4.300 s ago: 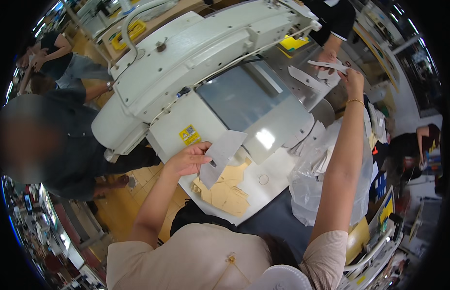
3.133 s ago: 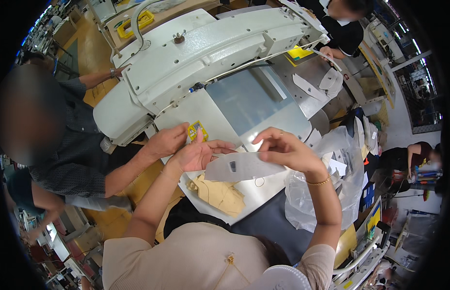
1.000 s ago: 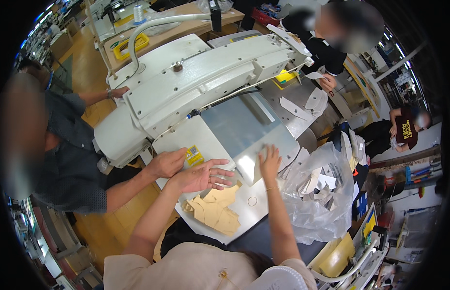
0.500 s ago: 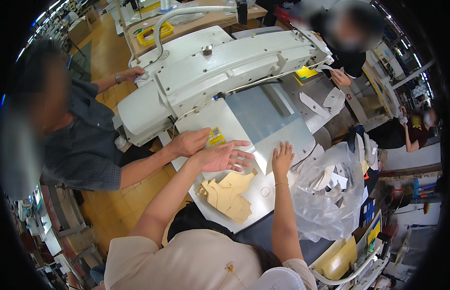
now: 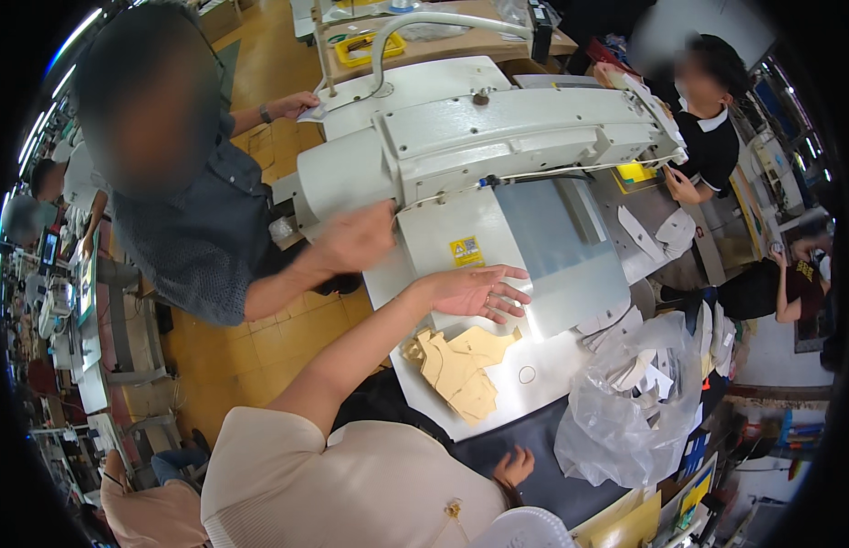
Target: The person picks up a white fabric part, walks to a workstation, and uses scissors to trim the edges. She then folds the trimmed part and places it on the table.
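My left hand (image 5: 479,294) hovers palm up above the white bed of a large machine (image 5: 534,352), its fingers spread and nothing in it. Just below that hand lies a pile of cream-coloured cut sheet pieces (image 5: 461,373); their material I cannot tell. My right hand (image 5: 514,466) is drawn back close to my body, over the dark surface at the machine's front. Its fingers show apart, with nothing seen in them. Left of the machine, a co-worker's blurred hand (image 5: 356,239) is raised beside the machine bed, while that person's other hand (image 5: 297,105) rests near the machine's far left corner.
A clear plastic bag (image 5: 625,420) holding white cut pieces sits at the right. The machine's thick white arm (image 5: 534,128) spans the far side above a grey-blue plate (image 5: 561,247). Another person (image 5: 707,128) stands at the far right. White cut pieces (image 5: 657,233) lie beyond the plate.
My right hand has left the machine bed and come back toward my body. My left hand stays open over the bed. The co-worker's near hand has moved away from mine. The view has shifted.
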The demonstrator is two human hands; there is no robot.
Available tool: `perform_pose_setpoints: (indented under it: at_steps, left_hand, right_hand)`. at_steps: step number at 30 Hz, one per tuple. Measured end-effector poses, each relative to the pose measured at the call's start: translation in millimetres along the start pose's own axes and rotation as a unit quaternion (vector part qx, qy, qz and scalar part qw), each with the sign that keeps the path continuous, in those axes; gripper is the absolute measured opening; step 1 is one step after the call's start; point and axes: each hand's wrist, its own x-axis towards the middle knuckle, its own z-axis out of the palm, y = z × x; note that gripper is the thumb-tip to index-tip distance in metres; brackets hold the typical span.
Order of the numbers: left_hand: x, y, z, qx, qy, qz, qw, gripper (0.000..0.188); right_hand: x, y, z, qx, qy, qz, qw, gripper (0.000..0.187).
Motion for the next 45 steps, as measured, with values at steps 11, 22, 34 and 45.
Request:
perform_pose_setpoints:
  at_steps: [11,22,34,45]
  left_hand:
    - [-0.8,3.7,-0.7,0.003,0.035,-0.017,0.999,0.058]
    - [1.7,4.2,-0.6,0.014,0.048,-0.026,0.998,0.062]
    - [3.3,6.1,5.9,0.011,0.086,-0.05,0.995,0.057]
    - [3.9,4.9,11.5,0.051,0.119,-0.016,0.991,0.055]
  right_hand:
    - [-28.4,80.7,86.6,-0.11,0.097,0.592,0.792,0.095]
    - [-13.4,37.1,41.0,0.037,-0.072,0.639,0.765,0.111]
    - [-9.6,51.8,27.5,0.03,-0.214,0.63,0.746,0.127]
    - [-3.2,39.9,15.8,0.093,-0.215,0.644,0.728,0.131]
